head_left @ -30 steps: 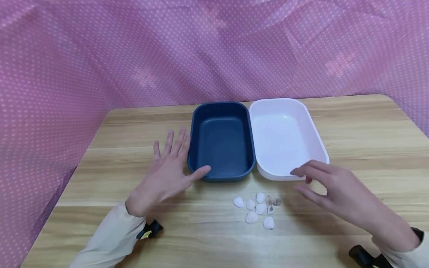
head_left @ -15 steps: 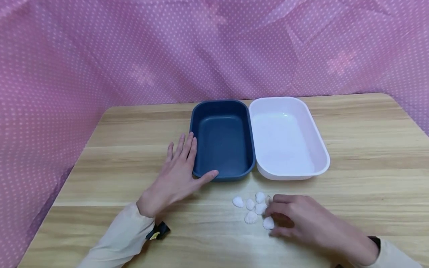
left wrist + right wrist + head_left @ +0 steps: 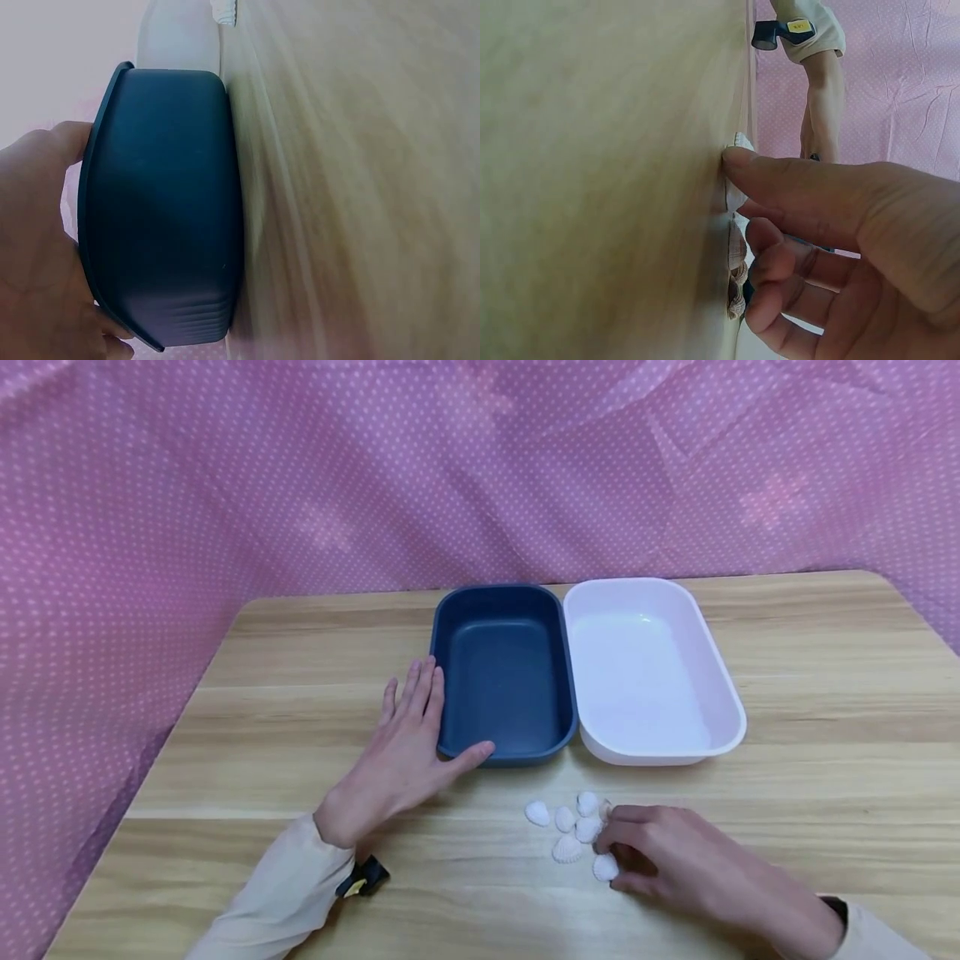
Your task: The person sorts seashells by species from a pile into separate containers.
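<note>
My left hand (image 3: 401,768) rests against the left side of a navy-blue tray (image 3: 502,689), fingers straight along the rim and thumb over the near corner. In the left wrist view, the thumb touches the rim of the tray (image 3: 161,195). My right hand (image 3: 675,860) is low over the table, its thumb and index finger pinching the edges of a white ribbed seashell (image 3: 605,867). The right wrist view shows the thumb against this seashell (image 3: 735,196), which lies at table level. Several more white seashells (image 3: 566,849) lie left of these fingers; brownish ones are mostly hidden by the hand.
A white tray (image 3: 652,685) stands beside the navy tray on its right, the two side by side. Both are on a light wooden table (image 3: 300,718). Pink dotted cloth (image 3: 450,477) hangs behind and left of the table. A black wrist strap mount (image 3: 363,877) sits on the left cuff.
My right hand has come left and down from beside the white tray to the seashells. The nearest seashell has shifted slightly. My left hand has moved right, onto the navy tray's rim.
</note>
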Tool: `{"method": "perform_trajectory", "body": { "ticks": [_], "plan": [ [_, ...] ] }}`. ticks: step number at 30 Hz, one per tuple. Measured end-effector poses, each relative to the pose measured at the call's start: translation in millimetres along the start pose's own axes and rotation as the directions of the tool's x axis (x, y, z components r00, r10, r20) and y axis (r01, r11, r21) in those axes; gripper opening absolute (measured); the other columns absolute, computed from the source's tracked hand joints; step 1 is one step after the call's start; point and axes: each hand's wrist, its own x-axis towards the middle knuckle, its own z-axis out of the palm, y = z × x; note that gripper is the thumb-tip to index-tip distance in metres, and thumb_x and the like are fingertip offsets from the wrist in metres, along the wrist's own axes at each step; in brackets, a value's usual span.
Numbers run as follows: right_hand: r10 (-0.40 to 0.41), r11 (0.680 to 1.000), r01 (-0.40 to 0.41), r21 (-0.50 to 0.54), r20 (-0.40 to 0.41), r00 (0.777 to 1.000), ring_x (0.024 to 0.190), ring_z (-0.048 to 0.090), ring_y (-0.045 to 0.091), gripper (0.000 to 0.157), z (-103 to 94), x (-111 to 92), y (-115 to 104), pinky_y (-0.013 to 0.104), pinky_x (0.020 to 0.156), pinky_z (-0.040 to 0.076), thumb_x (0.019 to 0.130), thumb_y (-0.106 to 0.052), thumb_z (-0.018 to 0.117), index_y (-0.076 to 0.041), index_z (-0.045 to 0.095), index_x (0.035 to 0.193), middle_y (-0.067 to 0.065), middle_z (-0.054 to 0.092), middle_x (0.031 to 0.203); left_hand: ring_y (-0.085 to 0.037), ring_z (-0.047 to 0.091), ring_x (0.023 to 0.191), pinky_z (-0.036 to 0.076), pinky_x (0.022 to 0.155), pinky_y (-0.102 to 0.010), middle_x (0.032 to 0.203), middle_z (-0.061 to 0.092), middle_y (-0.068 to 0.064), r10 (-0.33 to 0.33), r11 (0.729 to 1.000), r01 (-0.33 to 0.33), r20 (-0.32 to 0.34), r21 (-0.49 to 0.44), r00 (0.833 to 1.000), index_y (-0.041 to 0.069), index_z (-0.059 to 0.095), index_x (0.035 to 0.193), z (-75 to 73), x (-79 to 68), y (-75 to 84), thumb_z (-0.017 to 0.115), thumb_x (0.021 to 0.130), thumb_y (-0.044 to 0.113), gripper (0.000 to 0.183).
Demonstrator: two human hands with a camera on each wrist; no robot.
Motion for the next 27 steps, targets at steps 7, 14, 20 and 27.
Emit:
{"method": "perform_trajectory", "body": {
  "ticks": [7,14,20,27],
  "plan": [
    [0.063,0.997,-0.066,0.044,0.068,0.996,0.073,0.047,-0.004,0.02,-1.1,4,-2,0.018,0.061,0.043,0.08,-0.017,0.078,-0.021,0.067,0.096,-0.019,0.054,0.087,-0.022,-0.012,0.146,-0.004,0.117,-0.047,0.161,-0.008,-0.01,-0.008,1.0,0.008,-0.009,0.0,1.0,0.003,0.002,0.154,0.6,-0.5,-1.0,0.029,0.08,0.086,0.114],
    [0.084,0.994,-0.089,0.059,0.089,0.993,0.069,0.044,-0.004,0.022,-1.9,3,-2,0.016,0.059,0.039,0.081,-0.017,0.078,-0.022,0.064,0.096,-0.02,0.046,0.079,-0.022,-0.013,0.146,-0.006,0.117,-0.048,0.162,-0.007,-0.011,0.006,1.0,-0.006,-0.02,-0.008,1.0,0.002,0.003,0.154,0.9,-0.2,-1.2,0.031,0.081,0.085,0.114],
    [0.062,0.997,-0.064,0.037,0.056,0.997,0.07,0.043,-0.005,0.023,-3.9,1,-2,0.017,0.06,0.039,0.08,-0.017,0.078,-0.021,0.064,0.098,-0.02,0.045,0.079,-0.022,-0.013,0.146,-0.006,0.117,-0.048,0.162,-0.007,-0.011,0.006,1.0,-0.006,-0.02,-0.01,1.0,0.003,0.003,0.154,1.8,-0.7,-1.2,0.032,0.081,0.084,0.114],
    [0.045,0.999,-0.045,0.011,0.009,0.999,0.071,0.045,-0.005,0.023,-11.4,6,-7,0.017,0.062,0.039,0.081,-0.021,0.078,-0.022,0.065,0.099,-0.021,0.045,0.079,-0.022,-0.013,0.146,-0.005,0.117,-0.048,0.162,-0.007,-0.011,0.009,1.0,-0.009,-0.026,-0.004,1.0,0.002,0.004,0.154,1.0,-0.6,-1.0,0.031,0.081,0.084,0.113]
  ]
}}
